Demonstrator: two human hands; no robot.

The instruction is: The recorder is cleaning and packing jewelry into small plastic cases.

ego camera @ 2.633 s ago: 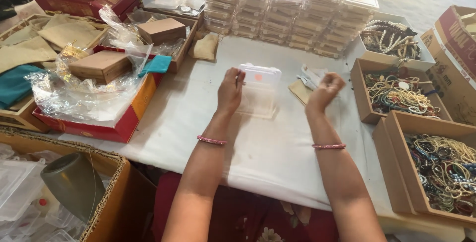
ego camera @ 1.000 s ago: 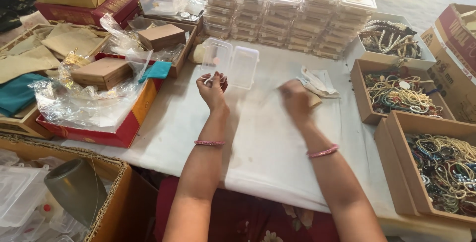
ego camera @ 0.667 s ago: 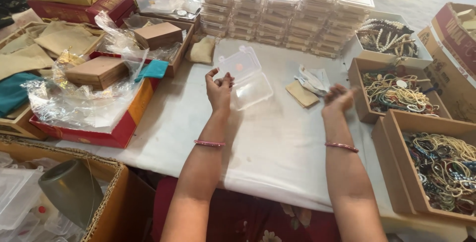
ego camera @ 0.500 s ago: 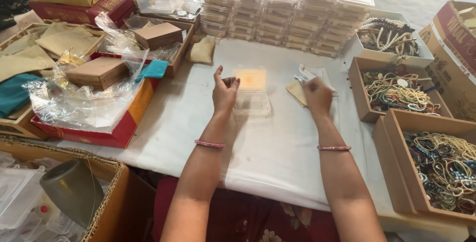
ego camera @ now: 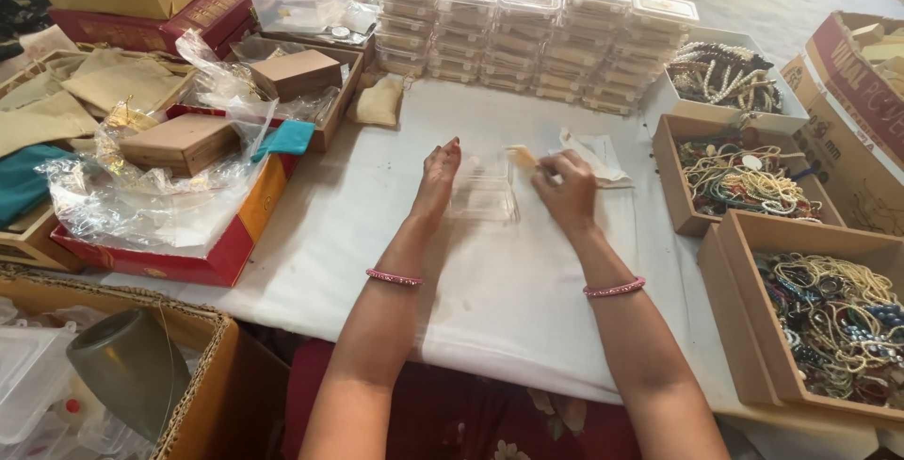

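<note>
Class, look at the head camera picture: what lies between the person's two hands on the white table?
A clear plastic box lies between left hand and right hand.

surface: a table [ego camera: 527, 309] under a white cloth
centre: a clear plastic box [ego camera: 483, 194], lid open, lying flat
back edge: stacks of lidded clear boxes [ego camera: 537, 32]
beside the stacks: a small beige pouch [ego camera: 379, 100]
right side: cardboard trays of beaded necklaces [ego camera: 744, 177]
left side: a red box [ego camera: 202, 234] with crumpled clear plastic wrap
near the centre: a folded white paper [ego camera: 595, 154]
</note>
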